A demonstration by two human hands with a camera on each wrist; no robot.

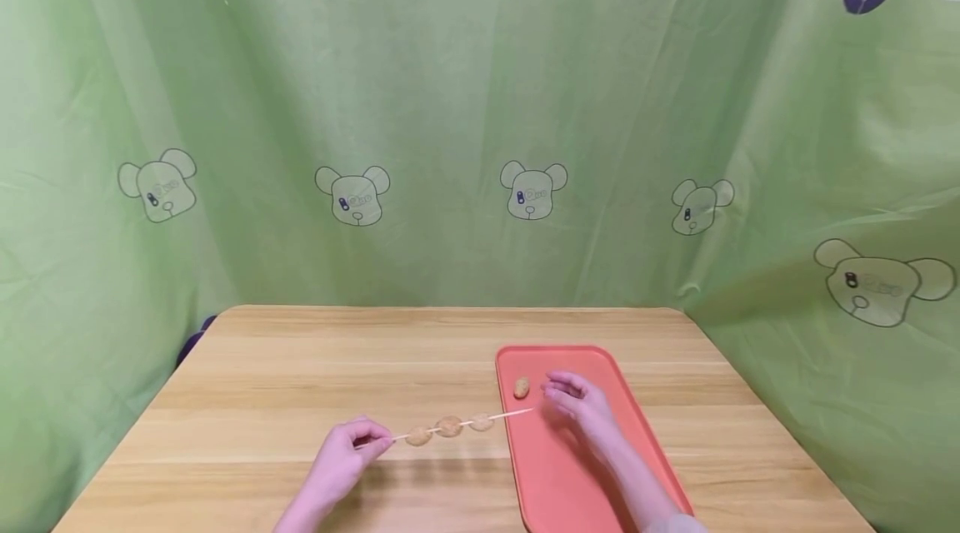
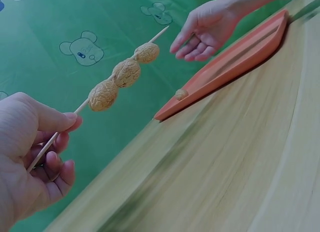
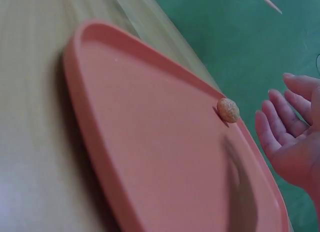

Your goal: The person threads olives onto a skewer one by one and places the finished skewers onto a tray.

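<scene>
My left hand (image 1: 339,460) pinches the blunt end of a thin wooden skewer (image 1: 517,413) between thumb and fingers. Three brown, wrinkled balls, like fried tofu puffs (image 2: 126,73), are threaded along it. The skewer is held above the table, its pointed tip to the right and slightly up. Over the red tray my right hand (image 1: 585,412) hovers with relaxed fingers and nothing in them, just right of the tip. One loose wrinkled ball (image 3: 228,110) lies on the tray near its edge, close to the right hand but apart from it.
The red tray (image 1: 558,475) lies on the right part of the wooden table (image 1: 315,375). A green curtain (image 1: 450,100) printed with bear heads hangs behind the table and along its sides.
</scene>
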